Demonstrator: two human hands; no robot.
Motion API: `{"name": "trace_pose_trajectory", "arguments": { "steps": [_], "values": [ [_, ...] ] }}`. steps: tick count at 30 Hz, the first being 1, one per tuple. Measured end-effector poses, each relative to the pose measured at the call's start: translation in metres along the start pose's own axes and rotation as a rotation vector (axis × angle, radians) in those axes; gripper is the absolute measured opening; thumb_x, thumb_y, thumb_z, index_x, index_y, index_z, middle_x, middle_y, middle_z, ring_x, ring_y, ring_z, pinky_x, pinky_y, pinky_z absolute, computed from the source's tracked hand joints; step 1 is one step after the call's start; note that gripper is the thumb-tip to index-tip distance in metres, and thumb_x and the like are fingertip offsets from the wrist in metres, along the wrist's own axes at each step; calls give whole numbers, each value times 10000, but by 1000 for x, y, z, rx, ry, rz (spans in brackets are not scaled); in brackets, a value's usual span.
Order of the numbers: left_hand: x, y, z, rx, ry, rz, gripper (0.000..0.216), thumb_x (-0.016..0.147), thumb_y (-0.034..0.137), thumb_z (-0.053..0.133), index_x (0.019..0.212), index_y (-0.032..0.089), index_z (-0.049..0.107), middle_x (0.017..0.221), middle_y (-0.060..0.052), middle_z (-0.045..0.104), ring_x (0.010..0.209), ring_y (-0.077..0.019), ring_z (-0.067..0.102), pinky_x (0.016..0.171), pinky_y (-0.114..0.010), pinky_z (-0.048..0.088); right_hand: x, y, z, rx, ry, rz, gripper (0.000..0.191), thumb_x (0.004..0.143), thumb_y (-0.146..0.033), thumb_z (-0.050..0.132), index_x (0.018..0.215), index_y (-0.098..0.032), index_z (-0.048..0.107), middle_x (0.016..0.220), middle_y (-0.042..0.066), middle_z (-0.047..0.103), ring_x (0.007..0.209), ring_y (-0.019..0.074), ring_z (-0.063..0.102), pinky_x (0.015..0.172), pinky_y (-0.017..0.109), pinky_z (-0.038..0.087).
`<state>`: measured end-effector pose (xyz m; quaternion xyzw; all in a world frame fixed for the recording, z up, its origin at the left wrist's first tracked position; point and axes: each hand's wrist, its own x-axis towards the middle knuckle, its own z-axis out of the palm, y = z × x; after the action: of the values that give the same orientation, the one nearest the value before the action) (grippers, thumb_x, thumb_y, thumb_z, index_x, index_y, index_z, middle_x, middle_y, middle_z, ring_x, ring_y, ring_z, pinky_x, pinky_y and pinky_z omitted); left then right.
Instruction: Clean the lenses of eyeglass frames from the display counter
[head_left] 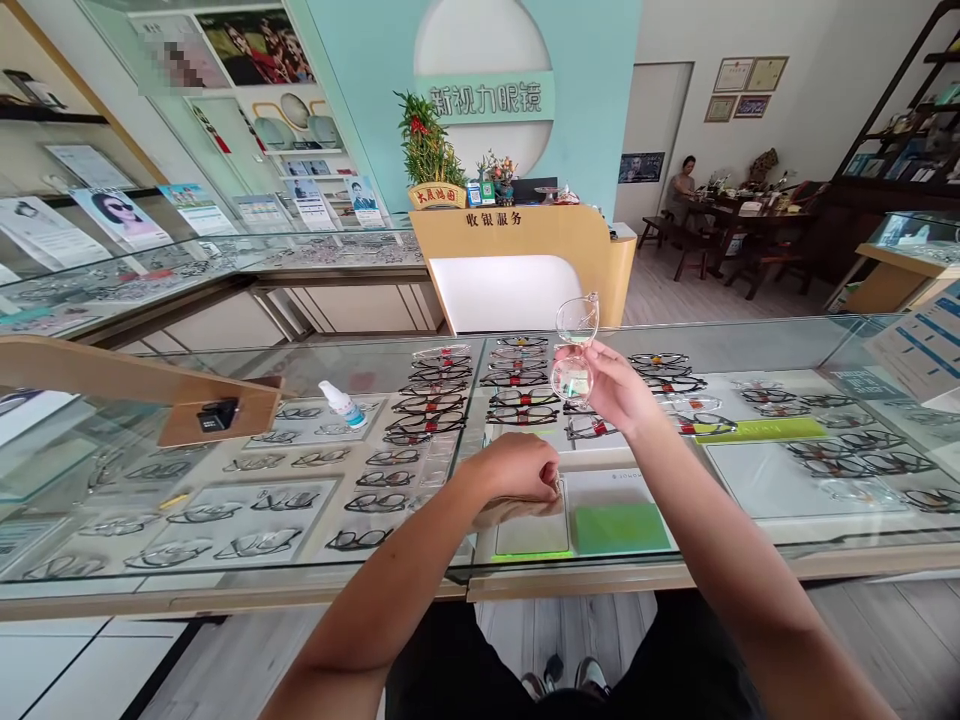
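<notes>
My right hand [615, 388] is raised above the glass display counter [420, 575] and holds a pair of clear-framed glasses [574, 350] upright, one lens above the other. My left hand [521, 467] rests curled on the counter glass near its front edge, fingers closed; what it holds, if anything, is hidden. A green cloth [621, 527] lies just right of my left hand. Rows of dark-framed glasses [431, 395] lie inside the case below.
A small white spray bottle [342, 403] lies on the glass to the left. A wooden stand [135, 385] juts in from the left. Beyond are a reception desk [525, 255], wall display cases, and a seated person [682, 188] at a table.
</notes>
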<state>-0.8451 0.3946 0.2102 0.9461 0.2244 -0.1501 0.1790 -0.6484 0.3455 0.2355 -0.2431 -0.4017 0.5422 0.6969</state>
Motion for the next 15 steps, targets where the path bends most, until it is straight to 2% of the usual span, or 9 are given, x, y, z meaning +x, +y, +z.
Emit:
{"name": "trace_pose_trajectory", "arguments": {
  "steps": [4, 8, 12, 15],
  "values": [
    [-1, 0, 2, -20, 27, 40, 32, 780, 285, 728, 793, 261, 746, 830, -9, 780, 738, -226, 643, 614, -347, 342, 0, 1, -2, -46, -12, -20, 273, 856, -439, 898, 947, -251, 723, 1038, 53, 820, 872, 207, 755, 799, 356, 623],
    [1, -16, -1, -164, 33, 99, 48, 788, 254, 691, 803, 256, 736, 862, -20, 779, 755, -224, 640, 637, -322, 356, 0, 1, -2, -58, 3, -23, 277, 846, -444, 901, 944, -251, 727, 1026, 58, 819, 873, 215, 756, 808, 365, 631],
    [1, -43, -16, -450, 91, 108, 132, 848, 365, 674, 856, 241, 721, 819, -2, 713, 752, -210, 598, 659, -295, 388, -1, 0, 1, -52, 8, -18, 261, 837, -432, 907, 937, -253, 744, 1021, 50, 818, 856, 208, 747, 779, 355, 621],
    [3, -61, -24, -649, 214, 76, 224, 877, 453, 663, 888, 247, 751, 920, -8, 739, 859, -225, 629, 734, -287, 445, -2, -1, 1, -18, 9, 8, 271, 802, -423, 940, 922, -253, 767, 1038, 41, 824, 869, 201, 743, 782, 340, 616]
  ]
}}
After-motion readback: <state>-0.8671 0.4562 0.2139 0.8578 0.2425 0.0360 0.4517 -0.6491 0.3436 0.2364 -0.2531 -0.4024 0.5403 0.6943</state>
